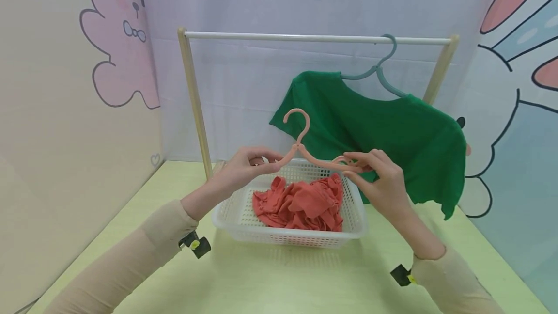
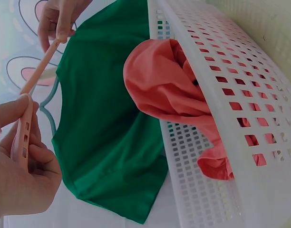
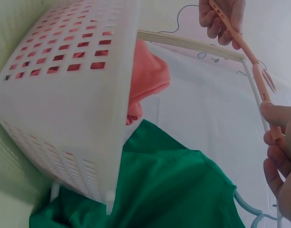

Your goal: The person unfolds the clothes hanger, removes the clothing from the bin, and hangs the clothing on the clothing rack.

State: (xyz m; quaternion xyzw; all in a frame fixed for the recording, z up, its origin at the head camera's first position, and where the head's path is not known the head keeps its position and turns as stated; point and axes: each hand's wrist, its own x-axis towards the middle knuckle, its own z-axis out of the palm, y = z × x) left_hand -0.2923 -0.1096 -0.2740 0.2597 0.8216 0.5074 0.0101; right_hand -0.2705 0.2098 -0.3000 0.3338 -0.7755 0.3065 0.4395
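A pink clothes hanger [image 1: 298, 146] is held up above the white basket, its hook pointing upward. My left hand [image 1: 244, 168] pinches one arm of it, and my right hand [image 1: 381, 180] pinches the other arm. Both hands also show in the left wrist view, the left hand [image 2: 24, 166] near and the right hand [image 2: 62, 16] farther off, with the hanger [image 2: 38, 71] between them. Below lies a crumpled coral-red garment [image 1: 301, 202] inside the perforated white basket [image 1: 289, 236].
Behind the basket stands a rack with a white rail [image 1: 279, 38] and wooden posts [image 1: 196, 101]. A green shirt [image 1: 379, 130] hangs at its right on a grey-green hanger [image 1: 385, 62]. The pale table [image 1: 261, 285] meets decorated walls left and right.
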